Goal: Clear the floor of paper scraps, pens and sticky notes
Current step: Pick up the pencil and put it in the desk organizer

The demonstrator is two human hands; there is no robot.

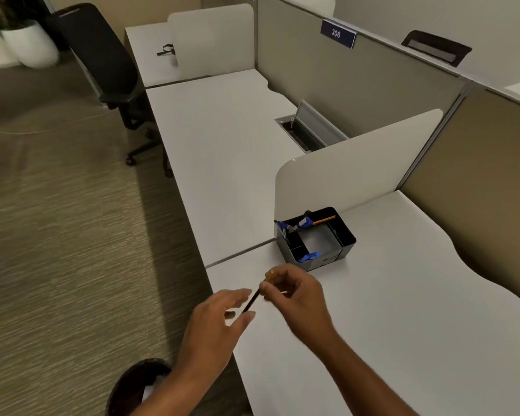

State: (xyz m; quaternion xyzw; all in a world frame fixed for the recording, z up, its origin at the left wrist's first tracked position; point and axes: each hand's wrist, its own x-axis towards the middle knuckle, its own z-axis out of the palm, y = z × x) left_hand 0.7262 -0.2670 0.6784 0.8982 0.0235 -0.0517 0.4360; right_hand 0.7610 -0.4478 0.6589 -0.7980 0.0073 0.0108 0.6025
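Both hands hover just short of the desk organizer (315,238), left hand (219,319) loosely spread beside the pencil (254,298) that the right hand (294,292) pinches tip-up, seemingly angling for the organizer's pen slot, with bare desk (403,295) all around and nothing blocking the way.

The pencil (254,298) is partly hidden where the right hand (294,291) pinches it; its lower tip blurs against the left hand (219,322). Both forearms run out at the bottom edge. The dark bin (132,385) is cut off there too, its contents unclear. Items in the organizer (314,238) are too small to identify.
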